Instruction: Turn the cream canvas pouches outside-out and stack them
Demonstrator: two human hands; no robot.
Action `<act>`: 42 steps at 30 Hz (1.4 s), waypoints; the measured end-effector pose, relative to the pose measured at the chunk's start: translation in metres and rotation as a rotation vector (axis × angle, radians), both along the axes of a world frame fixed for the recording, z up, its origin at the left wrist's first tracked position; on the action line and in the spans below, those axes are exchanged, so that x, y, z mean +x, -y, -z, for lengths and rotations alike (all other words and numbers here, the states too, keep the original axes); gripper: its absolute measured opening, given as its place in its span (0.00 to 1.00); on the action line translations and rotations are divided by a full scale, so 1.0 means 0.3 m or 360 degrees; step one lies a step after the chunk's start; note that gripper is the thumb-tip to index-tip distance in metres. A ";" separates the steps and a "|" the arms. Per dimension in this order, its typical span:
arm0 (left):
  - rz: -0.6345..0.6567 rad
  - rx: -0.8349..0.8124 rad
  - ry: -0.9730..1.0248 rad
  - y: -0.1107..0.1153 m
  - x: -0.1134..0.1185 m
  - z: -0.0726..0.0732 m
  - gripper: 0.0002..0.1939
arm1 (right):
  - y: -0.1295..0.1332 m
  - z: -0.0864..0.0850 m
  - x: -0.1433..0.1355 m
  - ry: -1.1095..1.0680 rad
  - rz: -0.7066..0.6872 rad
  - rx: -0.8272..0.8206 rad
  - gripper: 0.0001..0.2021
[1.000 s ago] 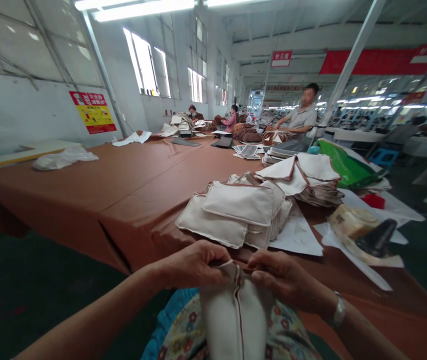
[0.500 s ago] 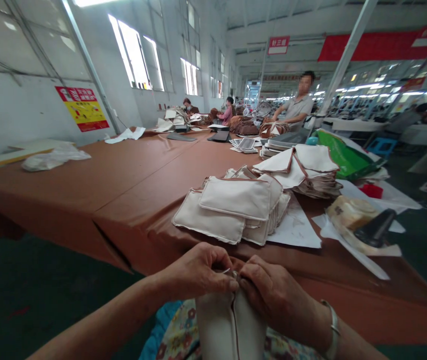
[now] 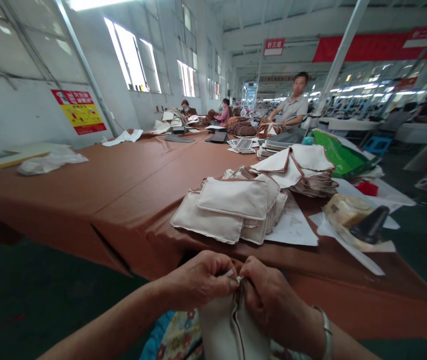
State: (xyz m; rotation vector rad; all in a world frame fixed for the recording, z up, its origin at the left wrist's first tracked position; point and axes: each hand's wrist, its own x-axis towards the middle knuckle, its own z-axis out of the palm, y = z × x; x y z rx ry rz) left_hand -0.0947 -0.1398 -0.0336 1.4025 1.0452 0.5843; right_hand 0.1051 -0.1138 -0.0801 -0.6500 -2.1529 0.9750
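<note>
An off-white sewn fabric piece [image 3: 217, 327] with a dark brown-edged slit down its middle hangs upright over my lap. At its top end, my left hand [image 3: 198, 280] pinches the edge between thumb and fingers. My right hand [image 3: 269, 295], with a bangle on the wrist, grips the same end just to the right. Between the fingertips a small pale bit sticks up; its kind is too small to tell. Beyond my hands, on the table, lies a pile of similar off-white pieces [image 3: 232, 200].
Brown sheeting covers the table [image 3: 142, 175], whose front edge lies just past my hands. To the right are a second stack of pieces [image 3: 311, 160], a green bag [image 3: 343, 152] and a dark-handled object [image 3: 371, 225] on paper. A co-worker [image 3: 292, 107] stands at the far side.
Both hands have shifted slightly at the top of the fabric piece, still gripping it. The slit now looks more curved and wider near the top. The view has tilted a little.
</note>
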 end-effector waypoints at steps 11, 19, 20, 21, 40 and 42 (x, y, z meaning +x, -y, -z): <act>-0.0043 -0.0200 0.0270 0.002 -0.005 0.013 0.22 | -0.020 -0.036 0.004 -0.0510 -0.0251 -0.1613 0.08; -0.0168 -0.0003 -0.0043 0.015 0.009 0.004 0.11 | -0.005 -0.071 0.017 -0.0284 -0.0265 -0.1271 0.16; -0.0193 0.0058 -0.0121 0.017 0.012 0.001 0.08 | -0.003 -0.074 0.012 -0.0253 -0.0247 -0.1216 0.15; -0.0214 0.0110 -0.0190 0.019 0.015 -0.002 0.06 | 0.000 -0.076 0.007 -0.0224 -0.0207 -0.1166 0.15; -0.0165 0.0141 -0.0103 0.012 0.031 0.001 0.06 | 0.025 -0.065 -0.004 -0.0492 -0.0112 -0.1329 0.09; -0.0172 0.0247 -0.0171 0.018 0.034 -0.014 0.05 | 0.027 -0.062 -0.001 -0.0511 -0.0127 -0.1341 0.09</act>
